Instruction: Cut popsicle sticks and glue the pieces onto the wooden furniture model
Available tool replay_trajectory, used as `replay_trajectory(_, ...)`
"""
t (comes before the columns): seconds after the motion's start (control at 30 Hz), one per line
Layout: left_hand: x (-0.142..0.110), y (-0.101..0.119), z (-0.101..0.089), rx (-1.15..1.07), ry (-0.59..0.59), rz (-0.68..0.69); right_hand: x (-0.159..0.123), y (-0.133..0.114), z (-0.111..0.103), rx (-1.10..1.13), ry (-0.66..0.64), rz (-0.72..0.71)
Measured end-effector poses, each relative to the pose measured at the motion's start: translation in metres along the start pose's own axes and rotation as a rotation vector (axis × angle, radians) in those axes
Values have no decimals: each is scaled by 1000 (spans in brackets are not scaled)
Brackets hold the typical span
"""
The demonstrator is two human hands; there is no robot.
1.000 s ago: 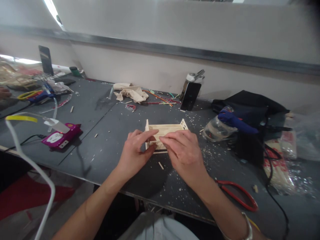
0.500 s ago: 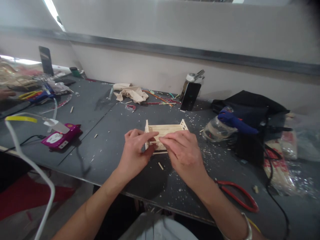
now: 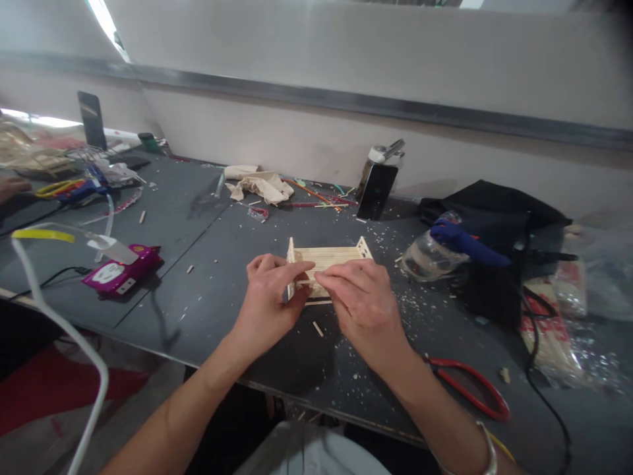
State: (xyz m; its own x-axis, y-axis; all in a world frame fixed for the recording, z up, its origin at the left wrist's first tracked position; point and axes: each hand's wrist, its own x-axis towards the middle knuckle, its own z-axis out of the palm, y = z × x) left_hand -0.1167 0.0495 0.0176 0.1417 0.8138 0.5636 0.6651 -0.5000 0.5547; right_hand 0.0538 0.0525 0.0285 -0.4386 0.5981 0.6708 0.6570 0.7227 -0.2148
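A small frame built of pale wooden sticks stands on the dark grey table in front of me. My left hand pinches its near left corner, thumb and forefinger closed on the sticks. My right hand lies over the near right part, fingers curled and pressing on the wood. The near edge of the frame is hidden under both hands. A loose short stick lies on the table between my wrists.
Red-handled cutters lie at the right. A blue glue gun rests on a black bag. A phone leans against a bottle behind the frame. A pink box, a white cable and crumpled cloth sit left. Another person's hand shows far left.
Almost nothing has moved. My left fingers have shifted slightly on the frame's corner; both hands stay on the stick frame.
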Motion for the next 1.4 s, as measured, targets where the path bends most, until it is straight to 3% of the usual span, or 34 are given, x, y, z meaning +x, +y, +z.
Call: replay_trajectory(1.4, 1, 3, -3, 105, -66, -12, 1, -3, -1, -26, -1, 11)
